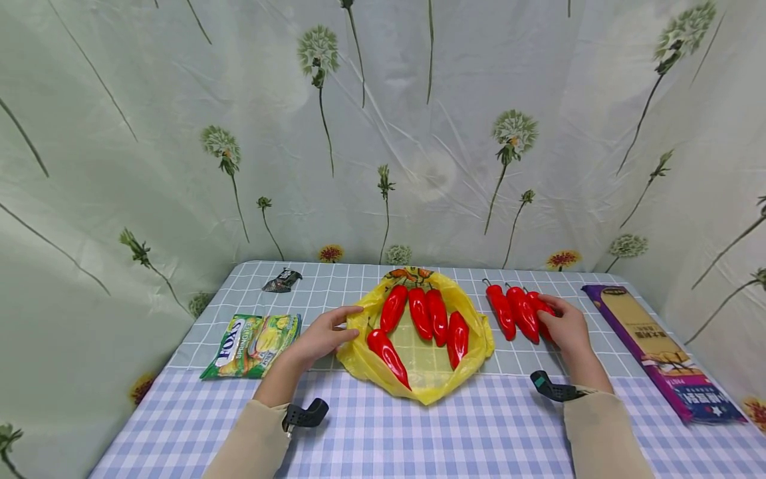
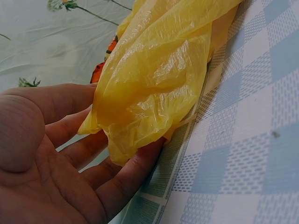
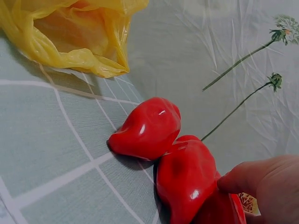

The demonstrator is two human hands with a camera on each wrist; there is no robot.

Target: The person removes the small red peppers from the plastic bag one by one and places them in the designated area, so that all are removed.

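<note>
My left hand (image 1: pixel 325 337) touches the left side of a yellow plastic bag (image 1: pixel 371 369), its thumb and fingers spread against the film. In the left wrist view the bag's crumpled edge (image 2: pixel 145 93) covers several fingertips. The bag lies with its mouth wide, and several glossy red peppers (image 1: pixel 387 356) sit inside. To its right, three more red peppers lie side by side. My right hand (image 1: pixel 565 326) pinches the rightmost pepper (image 3: pixel 222 207) between thumb and fingers, still among the others. The left pepper (image 1: pixel 501 311) and middle pepper (image 1: pixel 523 314) lie close beside it.
A green and yellow Fox's packet (image 1: pixel 251 346) lies left of my left hand, with a small black wrapper (image 1: pixel 282 280) behind it. On the far right is a long purple and gold pasta package (image 1: pixel 658 349). A floral curtain (image 1: pixel 431 166) hangs behind the table.
</note>
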